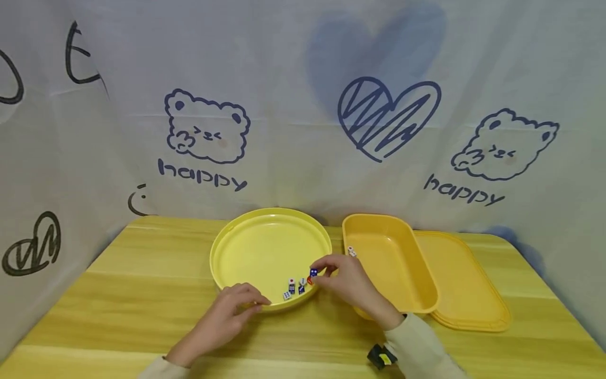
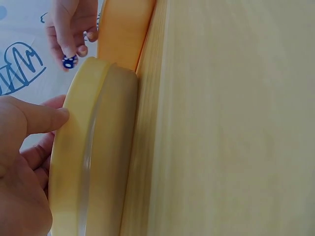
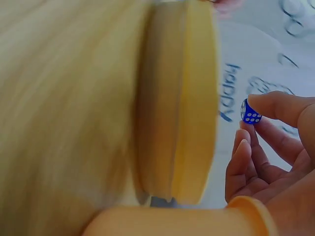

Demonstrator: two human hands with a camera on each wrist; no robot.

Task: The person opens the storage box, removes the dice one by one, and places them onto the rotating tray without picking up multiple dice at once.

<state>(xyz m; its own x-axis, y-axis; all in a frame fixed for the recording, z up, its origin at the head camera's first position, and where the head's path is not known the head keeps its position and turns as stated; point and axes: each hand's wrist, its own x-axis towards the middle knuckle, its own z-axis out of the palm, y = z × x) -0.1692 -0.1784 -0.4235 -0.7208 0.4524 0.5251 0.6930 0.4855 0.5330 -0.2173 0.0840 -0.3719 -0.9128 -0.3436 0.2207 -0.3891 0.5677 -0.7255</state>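
My right hand (image 1: 349, 280) pinches a blue die (image 3: 251, 112) with white dots between thumb and fingertips. It holds the die above the right front edge of a round yellow tray (image 1: 270, 242). Inside the tray, near the front rim, lies a small cluster of white dice (image 1: 286, 296) and blue dice (image 1: 301, 290). A red die (image 1: 310, 280) sits close to the right fingertips, partly hidden. My left hand (image 1: 232, 309) grips the tray's front rim, its thumb on the outer wall in the left wrist view and the other fingers partly hidden behind the rim.
Right of the tray stands a deep orange-yellow rectangular container (image 1: 390, 263), with white dice (image 1: 351, 251) by its left wall. A flat lid of similar colour (image 1: 466, 284) lies partly under it. Behind the wooden table (image 1: 142, 295) hangs a white cloth (image 1: 284, 105) with drawings.
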